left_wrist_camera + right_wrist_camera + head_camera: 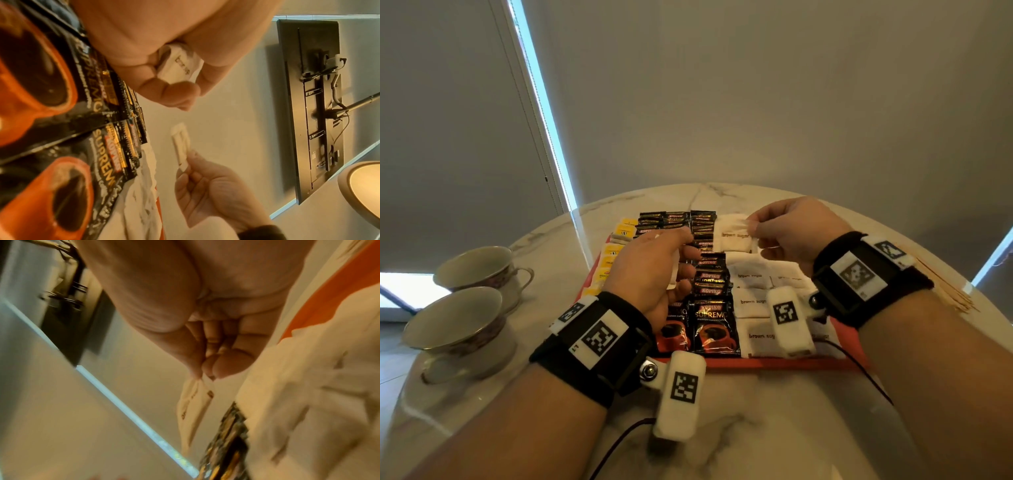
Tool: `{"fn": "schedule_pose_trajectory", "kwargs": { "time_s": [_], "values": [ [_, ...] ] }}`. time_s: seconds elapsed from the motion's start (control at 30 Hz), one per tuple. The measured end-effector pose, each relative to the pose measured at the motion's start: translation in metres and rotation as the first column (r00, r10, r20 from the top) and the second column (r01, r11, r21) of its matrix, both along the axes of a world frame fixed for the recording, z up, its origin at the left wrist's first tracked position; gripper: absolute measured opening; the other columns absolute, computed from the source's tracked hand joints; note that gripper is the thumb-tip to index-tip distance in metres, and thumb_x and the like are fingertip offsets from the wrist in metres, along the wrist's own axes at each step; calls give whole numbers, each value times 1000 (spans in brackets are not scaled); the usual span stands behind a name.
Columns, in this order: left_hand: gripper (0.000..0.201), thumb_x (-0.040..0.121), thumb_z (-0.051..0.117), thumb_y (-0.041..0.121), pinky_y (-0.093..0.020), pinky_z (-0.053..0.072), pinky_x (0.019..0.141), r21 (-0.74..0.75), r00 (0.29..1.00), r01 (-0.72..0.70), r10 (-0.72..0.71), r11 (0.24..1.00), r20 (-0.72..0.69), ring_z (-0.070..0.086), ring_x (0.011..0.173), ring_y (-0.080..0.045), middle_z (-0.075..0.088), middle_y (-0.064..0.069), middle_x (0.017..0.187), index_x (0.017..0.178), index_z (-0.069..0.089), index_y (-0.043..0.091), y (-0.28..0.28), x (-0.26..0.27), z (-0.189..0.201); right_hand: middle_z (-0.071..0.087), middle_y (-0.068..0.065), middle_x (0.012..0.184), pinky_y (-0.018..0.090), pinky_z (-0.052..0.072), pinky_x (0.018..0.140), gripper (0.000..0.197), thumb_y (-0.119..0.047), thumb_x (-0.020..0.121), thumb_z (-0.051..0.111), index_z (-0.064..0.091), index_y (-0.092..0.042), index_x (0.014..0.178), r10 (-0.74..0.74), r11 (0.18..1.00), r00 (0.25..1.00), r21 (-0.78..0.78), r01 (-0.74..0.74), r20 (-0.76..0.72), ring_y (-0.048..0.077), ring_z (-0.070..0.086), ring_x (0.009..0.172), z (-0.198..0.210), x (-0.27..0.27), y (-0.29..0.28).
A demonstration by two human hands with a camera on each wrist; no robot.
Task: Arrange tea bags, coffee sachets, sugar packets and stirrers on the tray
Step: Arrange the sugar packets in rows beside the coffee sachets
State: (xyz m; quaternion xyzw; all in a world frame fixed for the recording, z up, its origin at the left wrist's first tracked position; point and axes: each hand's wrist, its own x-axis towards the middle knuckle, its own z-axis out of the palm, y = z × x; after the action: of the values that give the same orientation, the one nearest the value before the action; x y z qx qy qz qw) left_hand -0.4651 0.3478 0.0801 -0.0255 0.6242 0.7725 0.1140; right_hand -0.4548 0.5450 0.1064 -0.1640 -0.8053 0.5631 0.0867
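A sugar packet (736, 223) is pinched by its edge between thumb and fingertips of the right hand (794, 233), above the far end of the sugar column (756, 301) on the tray (774, 362). In the right wrist view the packet hangs limp from the pinch. A small bundle of packets (180, 65) is clasped in the curled left hand (654, 270), held over the coffee sachets (712, 308).

Handling, judged: the packet is light, soft paper, loosely filled; it bends and sags, and is likely to tear if pulled hard. An edge or corner pinch seems adequate; it is best laid flat and released low so the row is not disturbed.

Tea bags (609, 260) are lined along the tray's left side. Stirrers (945, 287) lie off the tray, right, not yet placed. Two cups (469, 301) stand on the table (756, 428), left.
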Motion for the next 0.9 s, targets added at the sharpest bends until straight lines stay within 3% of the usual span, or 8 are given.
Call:
{"fn": "schedule_pose_trajectory", "kwargs": {
  "time_s": [0.1, 0.23, 0.4, 0.67, 0.77, 0.9],
  "values": [
    [2, 100, 60, 15, -20, 34, 40, 14, 1000, -2, 2, 1000, 20, 47, 52, -8, 66, -4, 80, 101, 62, 14, -2, -3, 1, 70, 11, 85, 31, 58, 66, 4, -5, 89, 73, 75, -7, 92, -46, 999, 992, 7, 45, 120, 19, 63, 73, -6, -10, 13],
    [7, 95, 58, 7, -20, 30, 41, 16, 1000, 7, -7, 1000, 26, 43, 52, -8, 65, -5, 82, 96, 59, 13, -3, -4, 1, 65, 11, 82, 27, 52, 58, 9, 0, 90, 71, 74, -3, 98, -88, 996, 973, 35, 82, 215, 17, 56, 65, -10, -20, 18],
    [11, 88, 58, 0, -21, 30, 41, 13, 999, -6, 6, 1000, 38, 42, 53, -10, 58, -12, 95, 92, 61, 10, -3, -4, 0, 65, 12, 85, 33, 49, 72, 10, -6, 89, 74, 75, -4, 99, -88, 989, 944, 141, 44, 318, 21, 55, 75, -8, -31, 16],
    [13, 92, 53, -1, -21, 30, 41, 34, 998, -13, 11, 999, 56, 42, 53, -10, 63, -11, 92, 94, 59, 10, -4, -2, 4, 67, 10, 84, 30, 52, 70, 12, -9, 92, 71, 76, -7, 103, -102, 969, 944, 247, 23, 314, 19, 56, 70, -6, -35, 12],
    [15, 89, 47, -4, -21, 31, 41, 48, 998, -14, 11, 999, 63, 42, 54, -10, 66, -11, 92, 91, 52, 10, -4, -1, 5, 69, 11, 91, 38, 58, 86, 15, -11, 93, 70, 74, -6, 106, -128, 956, 964, 287, 57, 233, 22, 60, 77, -4, -35, 14],
    [33, 72, 41, -11, -22, 32, 41, 89, 997, -24, 17, 996, 72, 42, 55, -12, 66, -13, 94, 97, 48, 10, -4, 0, 6, 73, 11, 91, 32, 52, 67, 17, -22, 92, 72, 76, -5, 94, -81, 950, 967, 311, 2, 241, 21, 58, 72, -3, -29, 8]
  ]
}}
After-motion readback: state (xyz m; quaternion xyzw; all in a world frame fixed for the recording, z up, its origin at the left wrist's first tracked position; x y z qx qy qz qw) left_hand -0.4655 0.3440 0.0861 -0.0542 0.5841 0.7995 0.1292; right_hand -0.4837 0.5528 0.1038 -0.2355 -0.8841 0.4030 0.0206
